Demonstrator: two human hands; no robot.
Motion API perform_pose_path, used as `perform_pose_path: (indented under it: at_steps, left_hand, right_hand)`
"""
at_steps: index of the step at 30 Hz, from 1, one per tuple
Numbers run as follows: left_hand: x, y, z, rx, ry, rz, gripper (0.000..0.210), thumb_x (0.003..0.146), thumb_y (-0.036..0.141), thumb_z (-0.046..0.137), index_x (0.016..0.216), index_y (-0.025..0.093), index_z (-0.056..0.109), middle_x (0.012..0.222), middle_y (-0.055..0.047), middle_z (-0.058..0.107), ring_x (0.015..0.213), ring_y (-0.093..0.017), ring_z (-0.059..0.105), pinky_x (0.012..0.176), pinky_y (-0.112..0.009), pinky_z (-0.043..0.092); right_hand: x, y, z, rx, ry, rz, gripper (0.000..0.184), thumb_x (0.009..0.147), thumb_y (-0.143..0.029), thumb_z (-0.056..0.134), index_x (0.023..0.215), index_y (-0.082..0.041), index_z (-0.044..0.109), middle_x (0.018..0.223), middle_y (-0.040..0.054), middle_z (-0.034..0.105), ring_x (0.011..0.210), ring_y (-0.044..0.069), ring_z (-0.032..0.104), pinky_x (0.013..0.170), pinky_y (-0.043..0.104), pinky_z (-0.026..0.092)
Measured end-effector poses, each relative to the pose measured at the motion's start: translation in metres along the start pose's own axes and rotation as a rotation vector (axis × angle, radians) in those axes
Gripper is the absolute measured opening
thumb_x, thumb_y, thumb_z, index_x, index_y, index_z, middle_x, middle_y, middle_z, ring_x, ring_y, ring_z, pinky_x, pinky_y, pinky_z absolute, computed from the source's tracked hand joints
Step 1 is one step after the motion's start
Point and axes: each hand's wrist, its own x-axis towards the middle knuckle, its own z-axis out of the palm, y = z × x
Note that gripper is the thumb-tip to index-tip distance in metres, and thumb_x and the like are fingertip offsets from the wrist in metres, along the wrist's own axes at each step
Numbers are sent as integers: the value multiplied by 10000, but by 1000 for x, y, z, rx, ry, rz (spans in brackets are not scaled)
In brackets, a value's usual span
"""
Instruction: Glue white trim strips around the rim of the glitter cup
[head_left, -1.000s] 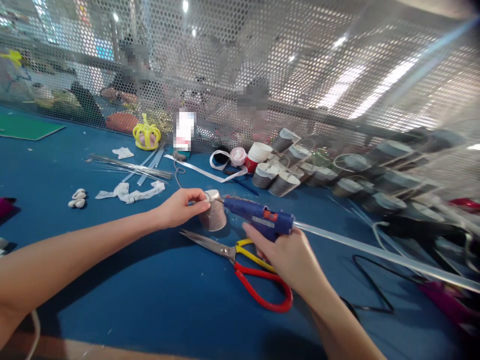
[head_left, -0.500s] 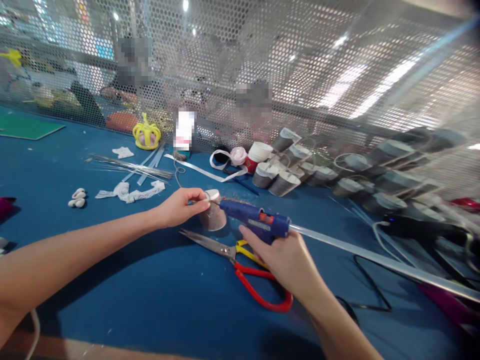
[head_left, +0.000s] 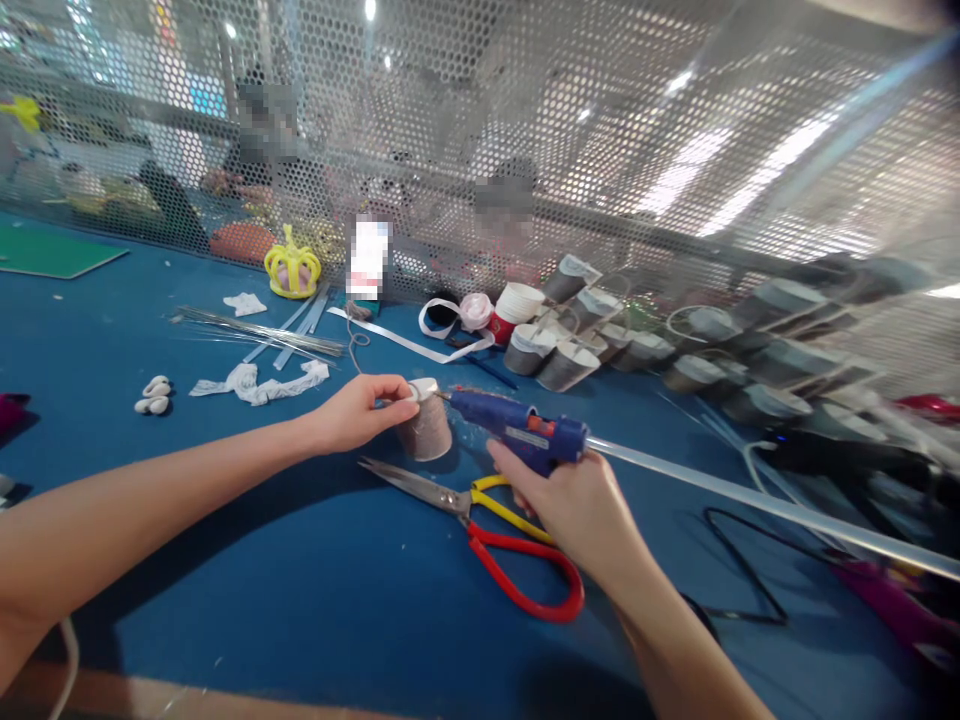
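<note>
My left hand [head_left: 367, 412] is closed in a pinch at the rim of a small grey-brown cup [head_left: 429, 428] with a white top. A thin grey cord [head_left: 352, 340] runs from a small bundle to my fingers, which press it at the cup's rim. My right hand [head_left: 574, 505] grips a blue glue gun [head_left: 517, 425] with a long clear glue stick [head_left: 720, 490] sticking out of its back. The gun's nozzle points at the right side of the cup's rim, very close to it. Scissors [head_left: 450, 497] with red and yellow handles lie below, blades spread slightly.
Several similar cups [head_left: 568, 366] are heaped at the back right. White ribbon [head_left: 405, 340], wires [head_left: 262, 330], white scraps [head_left: 259, 383], pebble-like pieces [head_left: 156, 395] and a yellow crown-shaped piece [head_left: 292, 265] lie behind and left. A perforated metal screen [head_left: 420, 130] borders the table.
The glue gun in my right hand has shifted slightly to the right, its nozzle drawing back from my left fingertips. My left hand and the cup have stayed nearly still.
</note>
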Motion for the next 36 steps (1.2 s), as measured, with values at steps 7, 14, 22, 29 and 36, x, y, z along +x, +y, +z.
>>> perform_pose_path:
  at_steps: [7,14,22,29,36]
  left_hand:
    - [0,0,-1,11,-13,4,177,764,267,436,667,135,502,665,4,541,653,-101,478,663,-228,402]
    - [1,0,-4,32,-35,10,186,765,274,428,674,135,512,677,2,538,667,-103,481,677,-221,388]
    - [2,0,-6,24,-47,-15,169,756,273,440,673,139,502,669,9,522,655,-100,462,658,-211,374]
    - [2,0,-7,46,-63,5,183,769,281,424,690,135,502,675,12,505,656,-95,444,655,-210,363]
    - [2,0,-7,43,-69,5,181,768,274,422,680,135,496,676,8,515,661,-100,450,659,-215,367]
  right_hand:
    - [-3,14,3,0,-4,-40,250,639,-327,515,813,-205,646,393,-18,494,422,156,484,459,266,343]
    - [2,-7,-1,89,1,64,212,666,-337,498,703,-183,639,370,-14,473,401,144,481,437,257,367]
    - [3,-5,5,226,47,212,267,680,-375,502,488,-192,530,354,-11,485,344,124,474,393,240,395]
    - [2,0,-2,111,-16,49,210,677,-303,492,647,-159,641,384,-5,513,365,122,479,399,231,364]
    - [1,4,0,90,2,3,249,692,-306,468,755,-153,653,396,-4,527,403,129,501,423,226,362]
